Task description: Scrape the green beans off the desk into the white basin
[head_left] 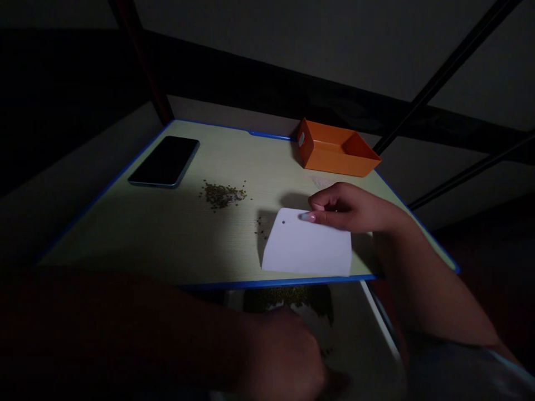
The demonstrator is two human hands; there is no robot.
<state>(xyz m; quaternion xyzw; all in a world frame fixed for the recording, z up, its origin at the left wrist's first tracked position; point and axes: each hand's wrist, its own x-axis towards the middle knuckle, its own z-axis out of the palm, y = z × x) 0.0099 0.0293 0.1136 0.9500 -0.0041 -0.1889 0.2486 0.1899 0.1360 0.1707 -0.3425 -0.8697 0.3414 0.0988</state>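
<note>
My right hand (pixel 345 207) pinches the upper edge of a white dough scraper (pixel 309 245), a flat sheet with a small hole near one corner. The scraper is tilted over the front edge of the table, its lower edge near the blue rim. My left hand (pixel 284 356) reaches in below the table front, over a white-edged container (pixel 382 317) holding a mass of small green beans (pixel 296 295). Its fingers are hidden and the area is dark. On the tabletop lies a small scatter of green beans (pixel 221 195), and a few dark bits (pixel 261 227) are beside the scraper.
An orange open tray (pixel 340 161) stands at the back right of the pale tabletop (pixel 242 156). A smartphone (pixel 167 161) lies at the left. A small pale, unclear patch (pixel 321 181) is in front of the tray. Dark frame bars rise behind the table.
</note>
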